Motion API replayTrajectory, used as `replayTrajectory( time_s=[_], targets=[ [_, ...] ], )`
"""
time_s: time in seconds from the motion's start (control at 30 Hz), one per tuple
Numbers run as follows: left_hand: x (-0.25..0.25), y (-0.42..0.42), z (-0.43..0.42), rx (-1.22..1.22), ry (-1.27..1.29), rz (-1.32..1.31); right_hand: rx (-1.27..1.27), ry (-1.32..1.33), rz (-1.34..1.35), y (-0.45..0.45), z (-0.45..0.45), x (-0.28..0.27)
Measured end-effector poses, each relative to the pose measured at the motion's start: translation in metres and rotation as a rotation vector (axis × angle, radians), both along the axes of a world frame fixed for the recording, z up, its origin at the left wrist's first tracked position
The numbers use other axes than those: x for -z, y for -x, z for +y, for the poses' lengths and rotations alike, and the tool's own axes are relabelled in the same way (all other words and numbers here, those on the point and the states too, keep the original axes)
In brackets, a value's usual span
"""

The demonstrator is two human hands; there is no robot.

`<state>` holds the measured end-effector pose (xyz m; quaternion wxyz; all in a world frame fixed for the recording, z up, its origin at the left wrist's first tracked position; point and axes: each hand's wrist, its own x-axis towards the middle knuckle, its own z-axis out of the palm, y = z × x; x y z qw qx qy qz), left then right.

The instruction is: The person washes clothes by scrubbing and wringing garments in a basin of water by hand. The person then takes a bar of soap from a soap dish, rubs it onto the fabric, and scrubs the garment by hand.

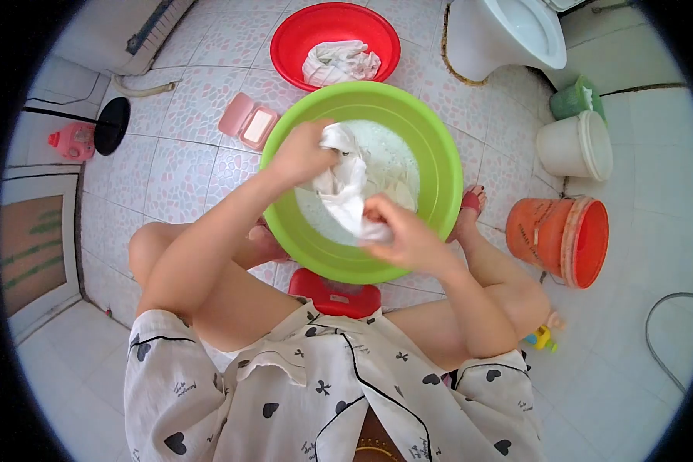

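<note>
A large green basin holds sudsy water, with pale fabric lying in it. Over the water a white cloth is stretched between my two hands. My left hand is closed on its upper end near the basin's left side. Lower and to the right, my right hand grips the other end, slightly blurred. Left of the basin, an open pink soap box with a pale bar in it lies on the tiles.
Behind the green basin is a red basin with white cloth. A toilet, a white bucket and an orange bucket stand to the right. A red stool is between my legs. A pink bottle is far left.
</note>
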<state>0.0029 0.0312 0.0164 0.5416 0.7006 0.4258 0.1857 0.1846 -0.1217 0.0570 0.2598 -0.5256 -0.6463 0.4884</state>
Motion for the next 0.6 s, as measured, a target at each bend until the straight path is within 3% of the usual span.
replayTrajectory(
  time_s=[0.07, 0.17, 0.27, 0.37, 0.47, 0.6],
  targets=[
    [-0.012, 0.004, 0.001, 0.107, 0.067, -0.093, -0.096, 0.135, -0.109, 0.002, -0.001, -0.006],
    [-0.033, 0.004, -0.002, 0.345, 0.068, -0.131, 0.252, -0.140, -0.109, -0.026, 0.018, 0.018],
    [-0.047, 0.001, -0.005, 0.540, 0.017, -0.108, 0.236, -0.234, -0.005, -0.038, 0.045, 0.031],
    [-0.066, -0.001, -0.009, 0.573, -0.051, -0.154, -0.005, -0.285, 0.070, -0.020, 0.054, 0.036],
    [-0.094, 0.003, -0.007, 0.613, -0.065, -0.130, -0.098, 0.217, 0.196, -0.008, 0.057, 0.014],
    [-0.114, 0.015, -0.005, 0.620, -0.067, -0.118, -0.217, -0.002, -0.160, -0.023, 0.057, 0.039]
  ],
)
